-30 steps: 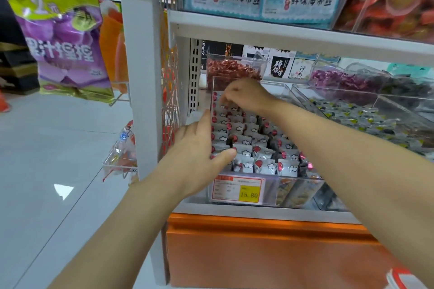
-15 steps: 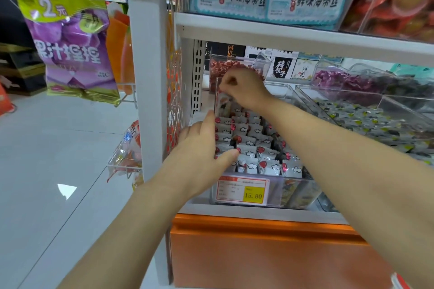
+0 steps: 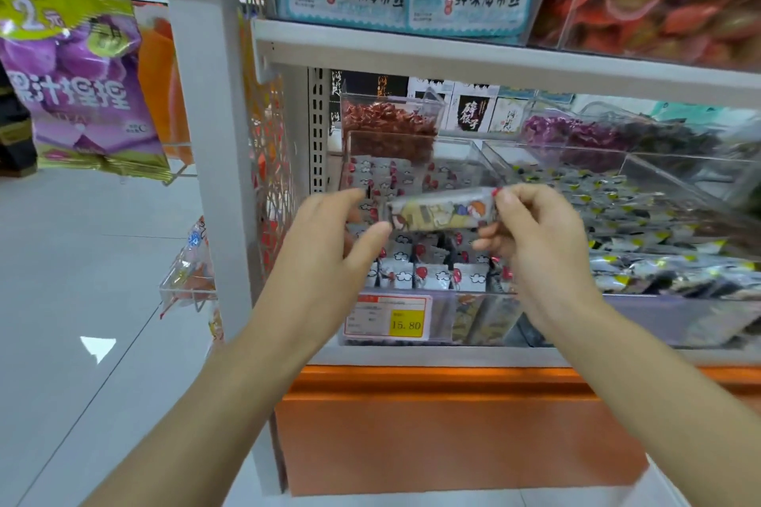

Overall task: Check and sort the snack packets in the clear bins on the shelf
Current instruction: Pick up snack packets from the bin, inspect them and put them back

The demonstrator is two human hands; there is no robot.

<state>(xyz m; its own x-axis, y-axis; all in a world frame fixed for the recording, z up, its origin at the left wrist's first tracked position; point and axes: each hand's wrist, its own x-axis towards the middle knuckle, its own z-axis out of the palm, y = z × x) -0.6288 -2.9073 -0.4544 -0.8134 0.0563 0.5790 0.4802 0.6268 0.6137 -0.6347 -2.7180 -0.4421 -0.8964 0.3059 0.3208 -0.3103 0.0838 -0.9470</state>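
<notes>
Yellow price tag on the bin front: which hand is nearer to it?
Left. The left hand hovers just above-left of the price tag; the right hand, pinching a long packet, is higher and off to its right.

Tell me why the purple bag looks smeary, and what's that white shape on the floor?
Head view: the purple bag at the left edge is motion-blurred and stretched by the wide lens; the white shape looks like light reflecting off the glossy floor; the packet in the right hand is slightly soft, the yellow price tag sharp.

Clear bins [image 3: 659, 319] on white shelf [image 3: 412, 357]
</notes>
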